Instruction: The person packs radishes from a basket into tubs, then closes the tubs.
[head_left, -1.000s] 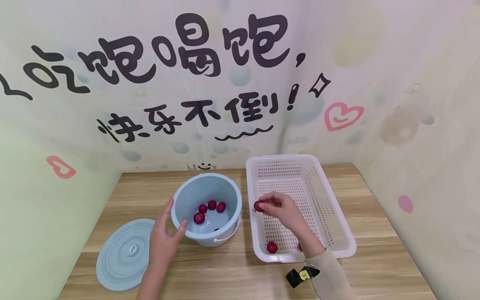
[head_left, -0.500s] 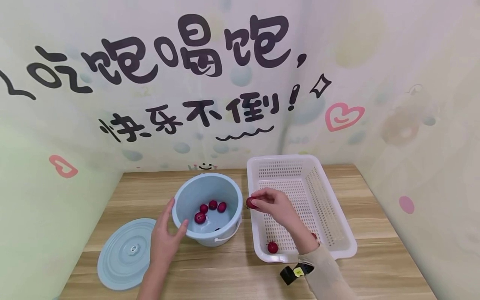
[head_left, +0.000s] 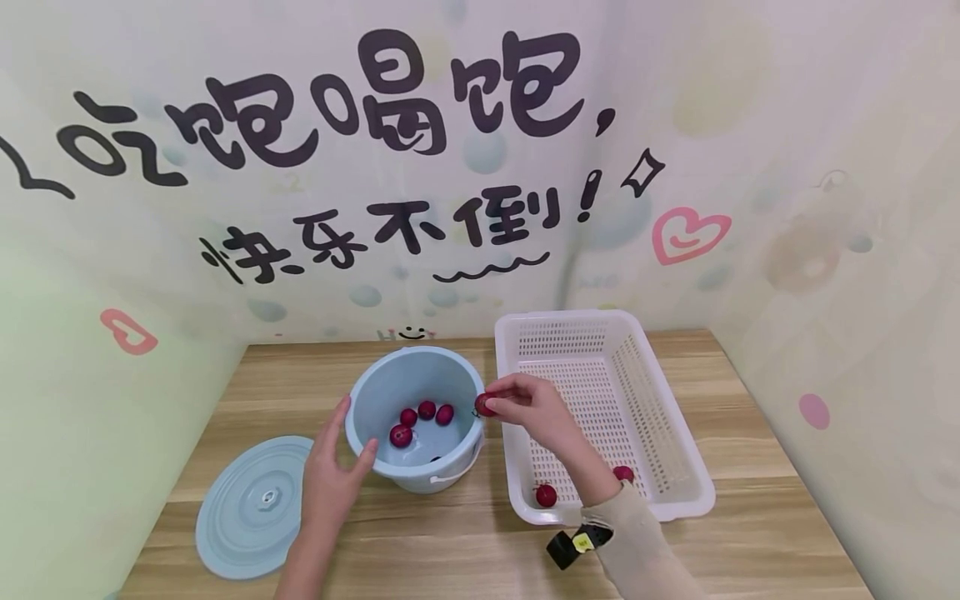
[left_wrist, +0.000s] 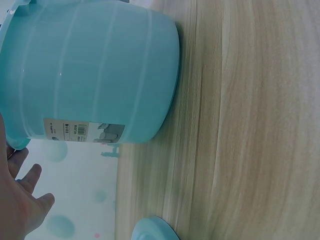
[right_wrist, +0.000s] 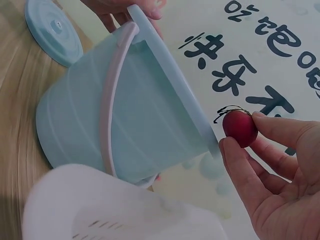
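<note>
A: Your right hand (head_left: 536, 411) pinches a red fruit (right_wrist: 240, 128) between thumb and fingers, just beside the right rim of the bucket (head_left: 405, 379).
B: And your left hand (head_left: 328, 477)?
A: You rest it relaxed, fingers loosely extended, at the bucket's left side. Four more fruits (head_left: 401, 436) lie inside.
B: Two other fruits (head_left: 546, 496) sit in your white basket (head_left: 641, 396); the lid (head_left: 240, 525) lies on the table (head_left: 450, 550), partly hidden by your left forearm (head_left: 303, 562).

A beige right sleeve (head_left: 637, 546) meets a black wristband (head_left: 598, 535) with a yellow label (head_left: 582, 542).
</note>
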